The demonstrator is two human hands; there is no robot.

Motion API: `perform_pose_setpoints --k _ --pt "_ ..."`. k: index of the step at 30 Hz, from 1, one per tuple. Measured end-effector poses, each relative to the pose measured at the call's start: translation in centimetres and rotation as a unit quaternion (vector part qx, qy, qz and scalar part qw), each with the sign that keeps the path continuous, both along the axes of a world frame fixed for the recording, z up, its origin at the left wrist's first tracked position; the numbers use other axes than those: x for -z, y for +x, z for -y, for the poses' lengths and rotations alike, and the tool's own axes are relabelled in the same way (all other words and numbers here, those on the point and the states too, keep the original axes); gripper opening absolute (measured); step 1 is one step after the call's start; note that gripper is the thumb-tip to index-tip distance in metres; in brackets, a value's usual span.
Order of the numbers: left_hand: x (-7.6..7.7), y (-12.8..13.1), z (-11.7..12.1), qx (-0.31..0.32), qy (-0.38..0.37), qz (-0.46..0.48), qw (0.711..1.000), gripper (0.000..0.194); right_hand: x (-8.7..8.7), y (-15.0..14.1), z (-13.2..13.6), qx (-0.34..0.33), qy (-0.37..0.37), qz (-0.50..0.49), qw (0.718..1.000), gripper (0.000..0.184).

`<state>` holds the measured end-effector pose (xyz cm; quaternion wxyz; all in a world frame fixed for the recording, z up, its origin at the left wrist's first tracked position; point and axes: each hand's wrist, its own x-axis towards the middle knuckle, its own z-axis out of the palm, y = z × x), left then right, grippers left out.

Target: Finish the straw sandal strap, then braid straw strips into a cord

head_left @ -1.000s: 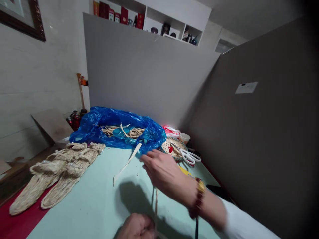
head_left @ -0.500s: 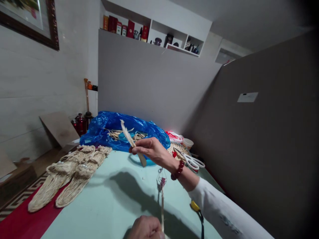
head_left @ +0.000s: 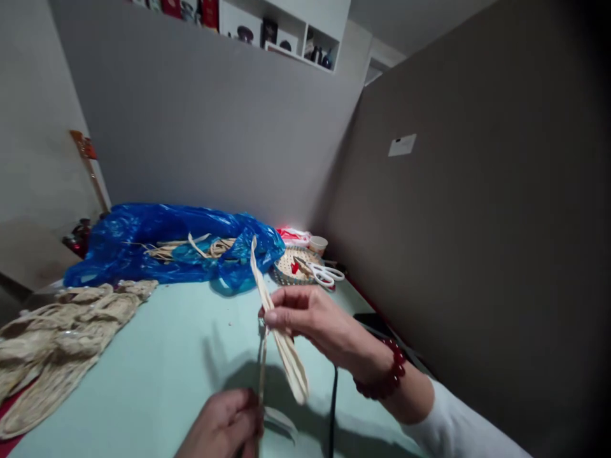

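Pinching pale strips point(head_left: 290, 366), both hands' fingers point(head_left: 285, 319) face blue bag point(head_left: 133, 222), basket point(head_left: 283, 266) and scissors point(head_left: 325, 273)

From my remote seat, I can read no word or number in the head view. At two o'clock, a small white rectangular label point(head_left: 402, 145) with one dark mark sits on the flat dark grey-brown partition panel point(head_left: 453, 222); any print on it is too small for me to make out. Toward eleven o'clock, a glossy upright red box point(head_left: 210, 14) stands in the white wall shelf point(head_left: 315, 13), cut off by the top edge, its markings illegible to me.
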<state>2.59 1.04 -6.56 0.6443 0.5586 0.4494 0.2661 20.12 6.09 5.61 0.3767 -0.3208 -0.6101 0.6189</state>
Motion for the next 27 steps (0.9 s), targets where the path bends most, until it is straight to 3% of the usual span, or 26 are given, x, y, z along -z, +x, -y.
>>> perform_pose_setpoints --k 4,7,10,15,22,27 --pt "-0.9 -0.1 0.5 -0.014 -0.022 -0.015 1.0 0.032 4.5 2.5 3.3 0.014 -0.104 0.049 0.993 0.036" --pt "-2.1 -0.1 0.8 -0.019 -0.023 -0.046 0.999 0.029 6.0 3.1 4.6 -0.006 -0.124 0.08 0.989 0.036" --pt "-2.8 -0.1 0.9 0.002 -0.015 -0.059 0.998 0.028 6.5 2.8 5.3 -0.028 -0.09 0.139 0.986 0.031" --pt "-3.0 -0.2 1.1 0.011 -0.003 -0.088 0.996 0.032 6.9 2.4 5.7 -0.007 0.015 0.254 0.967 0.019" --pt "-3.6 -0.1 1.3 0.016 -0.001 -0.1 0.995 0.037 6.9 2.1 5.8 -0.021 -0.01 0.279 0.96 0.016" --pt "-2.4 -0.4 1.1 0.021 0.006 -0.097 0.995 0.037 6.6 1.8 5.9 -0.03 0.003 0.292 0.956 0.021"
